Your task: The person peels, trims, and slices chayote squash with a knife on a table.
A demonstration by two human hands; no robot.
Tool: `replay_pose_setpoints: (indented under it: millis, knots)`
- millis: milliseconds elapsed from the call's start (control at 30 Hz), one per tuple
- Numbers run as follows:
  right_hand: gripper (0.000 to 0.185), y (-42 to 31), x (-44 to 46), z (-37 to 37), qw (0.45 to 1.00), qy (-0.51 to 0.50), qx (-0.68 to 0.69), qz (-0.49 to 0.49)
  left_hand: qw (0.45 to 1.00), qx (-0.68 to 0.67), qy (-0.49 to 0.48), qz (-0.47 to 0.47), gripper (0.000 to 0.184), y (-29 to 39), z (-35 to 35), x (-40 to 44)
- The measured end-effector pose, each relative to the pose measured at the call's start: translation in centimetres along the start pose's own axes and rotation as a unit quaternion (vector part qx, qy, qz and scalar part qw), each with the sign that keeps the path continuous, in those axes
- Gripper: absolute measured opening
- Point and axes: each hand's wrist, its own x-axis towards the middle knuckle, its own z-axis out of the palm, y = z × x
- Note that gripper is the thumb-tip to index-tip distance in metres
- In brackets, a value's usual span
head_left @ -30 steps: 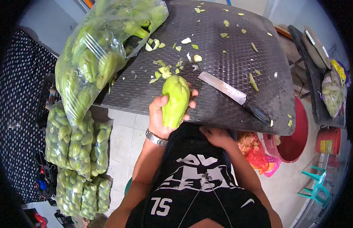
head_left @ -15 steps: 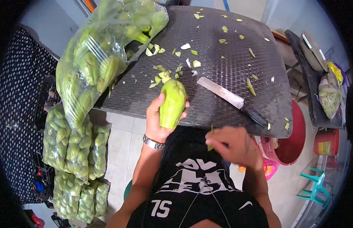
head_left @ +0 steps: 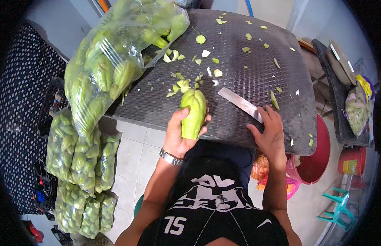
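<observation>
A pale green chayote [head_left: 193,112] rests in my left hand [head_left: 177,133], its cut end toward me and the fingers curled around its sides. My right hand [head_left: 269,133] lies over the handle end of a knife [head_left: 239,103], thumb and fingers apart. The hand hides the knife's handle, while the broad metal blade stays visible, flat on the dark woven-pattern table [head_left: 157,104]. Green and white trimmings [head_left: 183,84] are scattered just beyond the chayote. Farther back lies a round green piece with a thin stem [head_left: 200,39].
A large clear bag of chayotes [head_left: 104,69] leans over the table's left edge. Several packed bags [head_left: 77,164] are stacked below it. On the right are a red tub [head_left: 317,151], a side table [head_left: 336,110] holding a bagged vegetable, and a green stool [head_left: 338,209].
My right hand has let go of a small green piece and moved right and up onto the knife. A stemmed green piece now lies on the far tabletop. The view has shifted slightly.
</observation>
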Motion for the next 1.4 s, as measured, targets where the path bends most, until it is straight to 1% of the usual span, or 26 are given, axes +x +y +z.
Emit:
replay_pose_setpoints:
  millis: [33, 67, 167, 200, 267, 300, 367, 400, 500, 533, 567, 633, 767, 800, 867, 933, 1033, 1067, 1167, 1267, 1367, 1400]
  knots:
    - [0.056, 0.6, -0.5, 0.0, 1.000, -0.006, -0.005, 0.020, 0.999, -0.017, -0.030, -0.011, 0.081, -0.1, -0.4, 0.2]
    - [0.053, 1.0, -0.7, 0.0, 1.000, 0.022, 0.008, 0.001, 0.997, -0.033, -0.059, -0.022, 0.081, -0.1, -0.6, 0.3]
    - [0.048, 2.1, -1.1, -0.2, 0.999, 0.022, 0.001, 0.039, 0.999, 0.002, -0.024, -0.028, 0.071, -0.3, -0.1, 0.1]
    - [0.045, 2.4, -1.1, 0.0, 0.998, 0.055, -0.006, 0.002, 0.998, 0.045, 0.032, -0.025, 0.067, -0.5, 0.4, -0.1]
    - [0.046, 2.7, -0.8, 0.0, 0.998, 0.054, -0.020, -0.005, 0.981, 0.132, 0.142, -0.014, 0.059, -0.9, 1.8, -0.4]
    - [0.047, 2.6, -0.6, -0.1, 0.998, 0.053, -0.027, -0.009, 0.980, 0.154, 0.129, -0.012, 0.056, -1.1, 2.3, -0.3]
    - [0.047, 2.0, 0.0, -1.0, 0.998, 0.023, 0.028, 0.048, 0.975, 0.196, 0.103, -0.007, 0.051, -1.4, 3.0, -0.1]
    - [0.047, 1.6, 0.3, -1.6, 0.995, 0.007, 0.056, 0.077, 0.973, 0.208, 0.099, -0.005, 0.053, -1.5, 3.2, -0.1]
    - [0.044, 0.9, 0.9, -2.5, 0.979, -0.029, 0.189, 0.077, 0.966, 0.242, 0.088, -0.002, 0.061, -1.7, 3.6, -0.1]
    - [0.044, -0.4, 0.8, -3.4, 0.960, -0.072, 0.245, 0.119, 0.967, 0.239, 0.093, -0.005, 0.068, -1.6, 4.1, -0.2]
    - [0.045, -2.3, 0.8, -4.5, 0.934, -0.115, 0.299, 0.160, 0.961, 0.262, 0.086, -0.001, 0.069, -1.6, 4.4, -0.2]
    - [0.048, -3.7, 0.5, -4.3, 0.913, -0.144, 0.348, 0.154, 0.949, 0.307, 0.070, 0.009, 0.072, -1.8, 4.8, -0.3]
    - [0.062, -4.2, -0.2, -2.9, 0.950, -0.095, 0.296, -0.010, 0.938, 0.338, 0.074, 0.023, 0.081, -2.5, 5.3, -0.2]
    - [0.063, -4.6, -0.3, -3.0, 0.955, -0.087, 0.282, -0.035, 0.935, 0.346, 0.073, 0.027, 0.084, -2.8, 5.0, 0.0]
    - [0.063, -4.8, -0.5, -3.2, 0.959, -0.092, 0.258, -0.066, 0.932, 0.357, 0.066, 0.025, 0.090, -3.0, 4.6, 0.1]
    - [0.061, -4.9, -0.8, -3.4, 0.961, -0.117, 0.238, -0.077, 0.931, 0.361, 0.052, 0.014, 0.096, -2.9, 4.3, 0.2]
    - [0.056, -5.2, -1.2, -4.0, 0.971, -0.140, 0.158, -0.109, 0.918, 0.386, 0.047, 0.071, 0.106, -3.4, 3.9, 0.0]
    - [0.055, -5.1, -1.2, -3.9, 0.972, -0.132, 0.156, -0.114, 0.917, 0.394, 0.040, 0.054, 0.113, -3.2, 3.6, 0.1]
    - [0.054, -4.8, -1.3, -3.8, 0.974, -0.117, 0.145, -0.130, 0.887, 0.456, 0.047, 0.059, 0.112, -3.1, 3.6, -0.1]
    - [0.052, -4.4, -1.2, -4.0, 0.973, -0.117, 0.140, -0.142, 0.861, 0.497, 0.013, 0.109, 0.107, -3.4, 2.6, 0.0]
    - [0.050, -3.3, -0.5, -3.6, 0.972, -0.108, 0.159, -0.138, 0.881, 0.468, 0.039, 0.064, 0.087, -2.8, 4.5, -0.2]
    - [0.050, -2.8, -0.3, -3.3, 0.972, -0.101, 0.160, -0.136, 0.894, 0.444, 0.057, 0.023, 0.085, -2.6, 5.1, -0.4]
